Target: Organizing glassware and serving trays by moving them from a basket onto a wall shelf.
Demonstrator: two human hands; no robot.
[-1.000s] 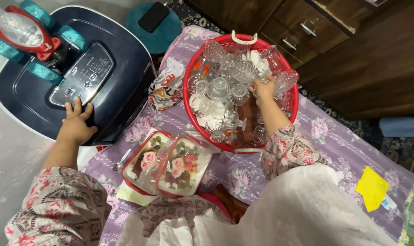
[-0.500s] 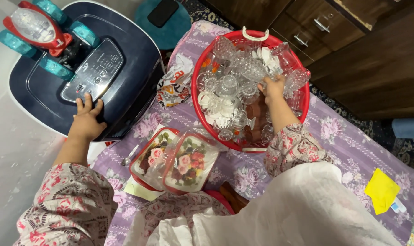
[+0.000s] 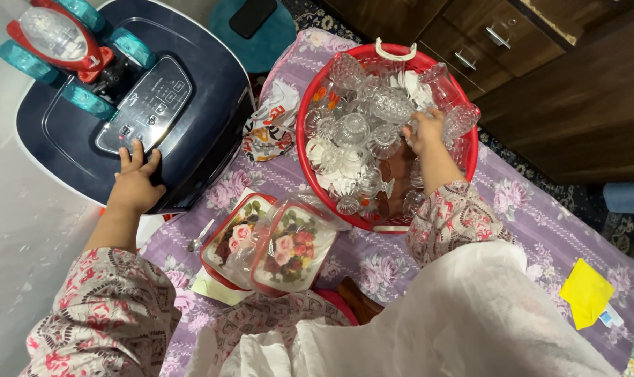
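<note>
Reaching into the red basket (image 3: 470,150), my right hand (image 3: 427,131) sits among the glassware (image 3: 362,139) near the far rim, fingers curled down around a cut-glass piece, though the tangle of glass hides whether I truly grip it. Left of the basket, my left hand (image 3: 137,185) lies flat and spread on the dark machine lid (image 3: 191,98), holding nothing; I judge it props me as I lean over. The basket is heaped with clear goblets and bowls, tipped against each other so they nest. Just nearer me than the basket, two flowered boxes (image 3: 268,241) with red rims lie side by side, lids on. A spoon (image 3: 198,237) rests beside them, further from the basket.
</note>
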